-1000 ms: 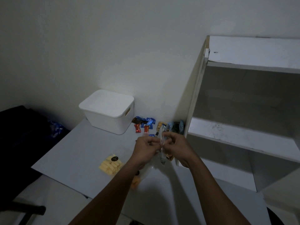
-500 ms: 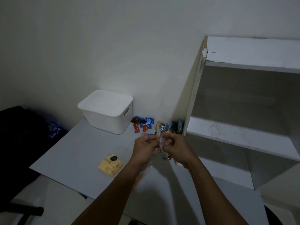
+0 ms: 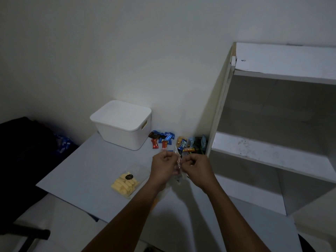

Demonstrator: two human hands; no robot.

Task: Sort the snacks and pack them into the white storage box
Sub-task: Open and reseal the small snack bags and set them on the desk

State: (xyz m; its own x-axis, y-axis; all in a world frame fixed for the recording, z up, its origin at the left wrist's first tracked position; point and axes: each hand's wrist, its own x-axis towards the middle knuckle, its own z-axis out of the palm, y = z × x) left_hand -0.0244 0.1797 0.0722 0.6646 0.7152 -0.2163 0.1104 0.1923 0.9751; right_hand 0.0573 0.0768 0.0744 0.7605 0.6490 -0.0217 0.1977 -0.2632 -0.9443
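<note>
Both hands are raised together above the desk (image 3: 81, 177), knuckles turned toward each other. The left hand (image 3: 163, 169) and the right hand (image 3: 199, 170) each have their fingers (image 3: 167, 158) curled, pinching the upper edge of a clear packet (image 3: 179, 171) that hangs between them (its contents cannot be made out in the dim light). The white storage box (image 3: 125, 138) stands at the far edge of the desk against the wall, its lid (image 3: 121, 113) seated on top. Just to the right of the box lies a cluster of small wrapped sweets (image 3: 161, 138) in blue, red and dark wrappers. A second heap of snack packets (image 3: 192, 144) lies further right, beside the side panel of a white shelf unit (image 3: 272, 153). A clear tray of yellow sticks (image 3: 125, 183) sits on the near left part of the desk, well apart from the box. A dark object (image 3: 21, 151), not identifiable, occupies the left margin.
</note>
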